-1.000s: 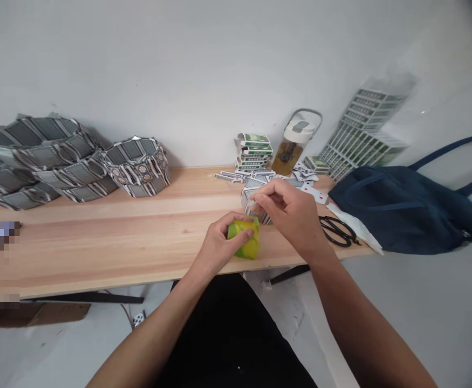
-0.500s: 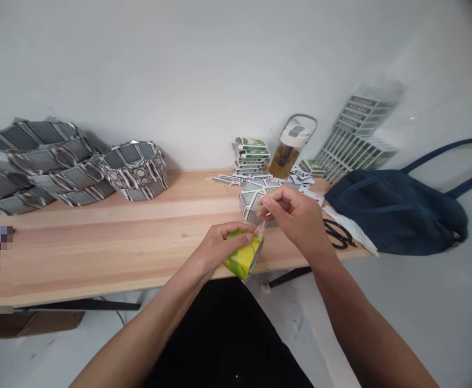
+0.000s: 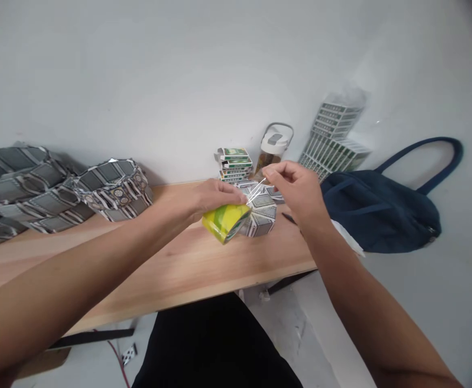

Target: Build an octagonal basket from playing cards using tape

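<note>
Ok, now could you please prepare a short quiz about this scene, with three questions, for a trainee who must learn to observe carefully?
1. Open question: what does the left hand hold?
2. Multiple choice: in the picture, where is the navy-blue fabric bag relative to the bottle with a white lid and grey handle?
a) to its left
b) to its right
c) directly above it
3. True or false: thin, whitish strands stretch from the fingertips of the right hand toward the left hand.

Key:
1. A glossy yellow-and-green packet.
2. b
3. True
</note>
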A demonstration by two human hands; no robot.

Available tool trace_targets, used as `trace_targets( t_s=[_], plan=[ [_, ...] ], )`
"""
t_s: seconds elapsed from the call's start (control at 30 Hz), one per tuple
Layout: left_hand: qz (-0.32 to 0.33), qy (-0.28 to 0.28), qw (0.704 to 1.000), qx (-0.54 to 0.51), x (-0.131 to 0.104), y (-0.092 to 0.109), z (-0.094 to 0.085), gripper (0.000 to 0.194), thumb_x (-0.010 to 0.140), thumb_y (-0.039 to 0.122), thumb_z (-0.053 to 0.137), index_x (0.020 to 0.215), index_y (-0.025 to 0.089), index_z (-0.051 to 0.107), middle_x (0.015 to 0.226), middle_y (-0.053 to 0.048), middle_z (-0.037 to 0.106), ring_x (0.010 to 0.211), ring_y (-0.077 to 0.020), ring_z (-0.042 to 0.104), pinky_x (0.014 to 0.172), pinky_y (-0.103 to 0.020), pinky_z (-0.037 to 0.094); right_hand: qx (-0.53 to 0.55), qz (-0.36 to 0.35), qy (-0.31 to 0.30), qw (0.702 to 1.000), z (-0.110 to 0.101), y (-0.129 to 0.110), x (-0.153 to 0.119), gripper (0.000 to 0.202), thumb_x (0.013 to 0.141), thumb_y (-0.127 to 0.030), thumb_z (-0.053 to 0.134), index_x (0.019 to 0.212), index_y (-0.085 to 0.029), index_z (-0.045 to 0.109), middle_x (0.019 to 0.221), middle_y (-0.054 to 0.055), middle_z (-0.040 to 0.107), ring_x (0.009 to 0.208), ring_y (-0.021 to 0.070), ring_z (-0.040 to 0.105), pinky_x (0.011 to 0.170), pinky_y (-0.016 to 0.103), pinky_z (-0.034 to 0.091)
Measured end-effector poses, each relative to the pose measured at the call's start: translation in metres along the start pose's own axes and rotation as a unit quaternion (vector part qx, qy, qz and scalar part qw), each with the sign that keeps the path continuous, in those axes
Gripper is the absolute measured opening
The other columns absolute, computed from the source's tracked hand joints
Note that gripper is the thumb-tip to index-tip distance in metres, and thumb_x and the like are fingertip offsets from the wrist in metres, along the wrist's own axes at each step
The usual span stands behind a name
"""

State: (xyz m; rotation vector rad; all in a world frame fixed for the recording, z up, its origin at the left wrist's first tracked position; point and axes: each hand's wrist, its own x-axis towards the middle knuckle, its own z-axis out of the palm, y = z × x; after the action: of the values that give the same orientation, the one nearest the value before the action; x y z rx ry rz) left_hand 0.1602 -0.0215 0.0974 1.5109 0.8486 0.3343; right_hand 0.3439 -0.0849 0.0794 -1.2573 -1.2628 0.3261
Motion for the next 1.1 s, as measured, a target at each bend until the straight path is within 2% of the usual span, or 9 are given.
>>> trace_targets(
  t_s=[0.13,0.23,0.3,0.4,0.57,0.7,0.83,0.97,1.1],
  plan=[
    [0.001,-0.031,0.998,-0.060,-0.006,-0.010,-0.003,0.015,0.070,0.028,0.076,0.077,0.016,0.075,0.080,-0.008,0.072,0.065,-0.0142,0.064,0.062,-0.027,0.051,0.024,-0.021,-0.005,0.999,0.001,0.008,-0.005,0.012,0.079,-0.028,0.063,0.074,-0.018,0.067,0.076,0.002,0.069,0.073,0.0145,0.060,0.068,0.029,0.048],
    [-0.014,-0.073,0.993,-0.092,-0.015,-0.001,-0.009,0.020,0.070,0.028,0.076,0.086,0.016,0.075,0.088,-0.008,0.073,0.073,-0.0161,0.066,0.067,-0.028,0.053,0.048,-0.023,-0.009,0.999,0.001,0.002,-0.004,0.012,0.079,-0.028,0.063,0.074,-0.018,0.067,0.077,0.002,0.068,0.073,0.0145,0.060,0.069,0.030,0.049],
    [-0.032,-0.091,0.992,-0.085,-0.020,0.010,-0.014,0.024,0.069,0.028,0.076,0.091,0.017,0.075,0.086,-0.009,0.073,0.069,-0.0169,0.066,0.063,-0.028,0.053,0.062,-0.009,-0.009,0.998,0.001,-0.003,0.000,0.012,0.079,-0.029,0.063,0.075,-0.018,0.067,0.077,0.002,0.068,0.073,0.0143,0.060,0.070,0.030,0.049],
    [-0.043,-0.047,0.997,-0.051,-0.020,0.023,-0.021,0.018,0.067,0.024,0.076,0.082,0.014,0.075,0.078,-0.010,0.073,0.063,-0.0171,0.065,0.058,-0.027,0.051,0.070,0.012,-0.009,0.997,0.005,-0.006,0.005,0.013,0.078,-0.030,0.063,0.073,-0.018,0.066,0.076,0.002,0.068,0.073,0.0143,0.061,0.071,0.030,0.050],
    [-0.096,0.014,0.995,-0.003,0.000,0.023,-0.026,0.012,0.064,0.022,0.076,0.071,0.013,0.074,0.072,-0.012,0.073,0.058,-0.0181,0.064,0.058,-0.030,0.050,0.051,0.060,-0.011,0.997,0.015,0.012,0.009,0.014,0.074,-0.031,0.065,0.073,-0.018,0.068,0.074,0.002,0.068,0.069,0.0140,0.059,0.066,0.028,0.047],
    [-0.133,0.004,0.991,0.027,0.022,0.016,-0.027,0.010,0.059,0.022,0.077,0.064,0.015,0.072,0.062,-0.008,0.070,0.055,-0.0186,0.063,0.058,-0.032,0.051,0.022,0.082,-0.016,0.996,0.018,0.036,0.013,0.015,0.070,-0.032,0.065,0.068,-0.017,0.067,0.074,0.002,0.069,0.070,0.0152,0.060,0.067,0.029,0.047],
    [-0.156,-0.004,0.982,0.105,0.042,0.019,-0.033,0.013,0.051,0.022,0.079,0.058,0.016,0.070,0.050,-0.006,0.064,0.056,-0.0203,0.063,0.057,-0.031,0.050,0.008,0.111,-0.032,0.993,0.018,0.056,0.018,0.016,0.065,-0.033,0.066,0.064,-0.017,0.066,0.074,0.003,0.070,0.070,0.0162,0.061,0.067,0.029,0.047],
    [-0.162,-0.007,0.972,0.171,0.060,0.029,-0.039,0.014,0.048,0.020,0.080,0.053,0.016,0.067,0.052,-0.007,0.065,0.054,-0.0198,0.061,0.055,-0.031,0.048,-0.024,0.124,-0.045,0.991,0.019,0.070,0.023,0.020,0.067,-0.038,0.063,0.066,-0.018,0.066,0.070,0.002,0.069,0.068,0.0164,0.060,0.063,0.028,0.046],
    [-0.172,0.011,0.963,0.209,0.075,0.036,-0.035,0.013,0.048,0.015,0.079,0.051,0.016,0.066,0.053,-0.007,0.065,0.054,-0.0209,0.060,0.056,-0.033,0.048,-0.069,0.120,-0.041,0.990,0.019,0.084,0.025,0.025,0.070,-0.042,0.060,0.065,-0.018,0.065,0.067,0.002,0.068,0.065,0.0165,0.059,0.061,0.028,0.044]
  ],
)
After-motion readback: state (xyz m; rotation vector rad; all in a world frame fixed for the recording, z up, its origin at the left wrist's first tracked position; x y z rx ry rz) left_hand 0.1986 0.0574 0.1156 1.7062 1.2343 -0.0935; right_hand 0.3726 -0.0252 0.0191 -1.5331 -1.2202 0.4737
